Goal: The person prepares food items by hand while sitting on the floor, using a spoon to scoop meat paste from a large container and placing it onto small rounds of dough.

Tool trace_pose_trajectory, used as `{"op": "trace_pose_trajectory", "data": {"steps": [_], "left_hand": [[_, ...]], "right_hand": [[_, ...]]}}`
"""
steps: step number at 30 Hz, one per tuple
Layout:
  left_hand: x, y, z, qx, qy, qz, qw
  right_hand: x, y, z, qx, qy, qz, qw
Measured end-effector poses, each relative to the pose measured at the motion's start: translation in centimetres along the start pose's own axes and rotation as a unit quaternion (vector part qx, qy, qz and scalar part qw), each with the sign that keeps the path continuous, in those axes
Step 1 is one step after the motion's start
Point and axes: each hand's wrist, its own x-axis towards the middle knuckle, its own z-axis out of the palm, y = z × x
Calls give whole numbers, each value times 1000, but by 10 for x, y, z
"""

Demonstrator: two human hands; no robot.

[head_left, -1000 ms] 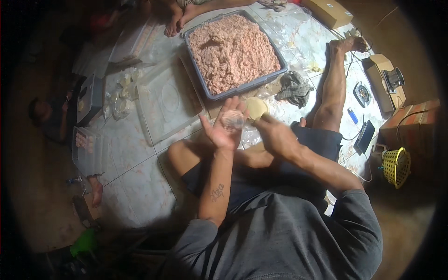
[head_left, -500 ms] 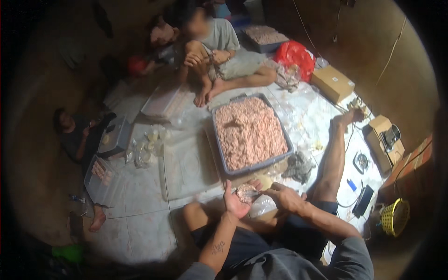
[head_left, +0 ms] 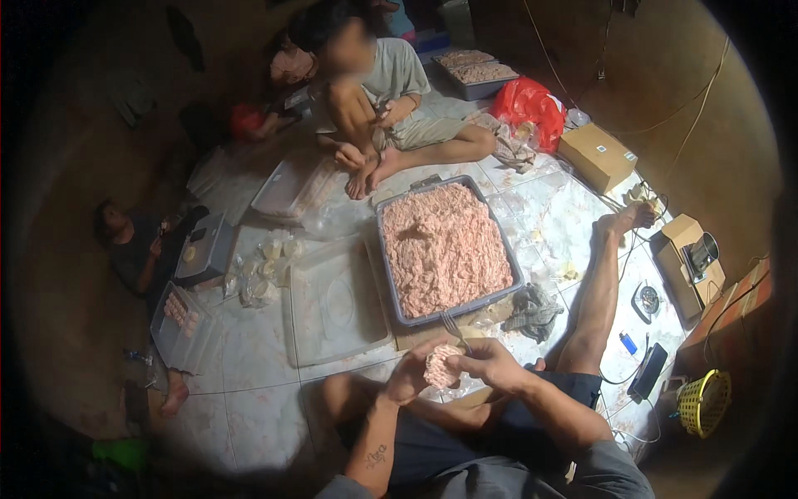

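A round, flat patty of pink mince-like paste (head_left: pixel 439 368) is held between my two hands, above my lap. My left hand (head_left: pixel 403 379) curls round its left side. My right hand (head_left: pixel 497 368) has its thumb against the patty's right edge. That hand also grips a fork (head_left: pixel 451 324), whose tines point away from me toward the tub. Just beyond my hands stands a grey tub (head_left: pixel 517 274) heaped with the same pink paste (head_left: pixel 449 245). Clear plastic (head_left: pixel 465 387) lies partly hidden below my hands.
An empty-looking clear container (head_left: pixel 339 306) lies left of the tub. A container with pink rolls (head_left: pixel 179 312) stands farther left. Across sits a person (head_left: pixel 395 79); another person (head_left: pixel 125 241) sits left. At right are a cardboard box (head_left: pixel 597 156), a lighter (head_left: pixel 628 342) and a yellow basket (head_left: pixel 703 403).
My hands have come together round the paste, which now stands tilted up as a patty. The fork has swung to point away from me. The person across has lowered one hand.
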Motion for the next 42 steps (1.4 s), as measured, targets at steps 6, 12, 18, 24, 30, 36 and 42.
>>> {"op": "trace_pose_trajectory", "data": {"steps": [6, 12, 18, 24, 30, 36, 42], "left_hand": [[12, -53, -34, 636, 148, 248, 716], [20, 6, -4, 445, 288, 246, 811], [29, -20, -4, 415, 186, 285, 844], [28, -8, -5, 329, 271, 272, 863], [30, 0, 4, 182, 232, 254, 921], [25, -24, -5, 282, 199, 224, 912], [17, 5, 3, 243, 310, 264, 881]], "right_hand": [[12, -13, 8, -179, 167, -153, 957], [-12, 54, -9, 111, 153, -52, 981], [-14, 55, -7, -325, 141, -225, 908], [-11, 40, -23, -301, 247, -185, 902], [-27, 72, -6, 124, 109, -2, 986], [-19, 62, 6, -355, 162, -182, 903], [-30, 55, -12, -185, 221, -104, 952]]}}
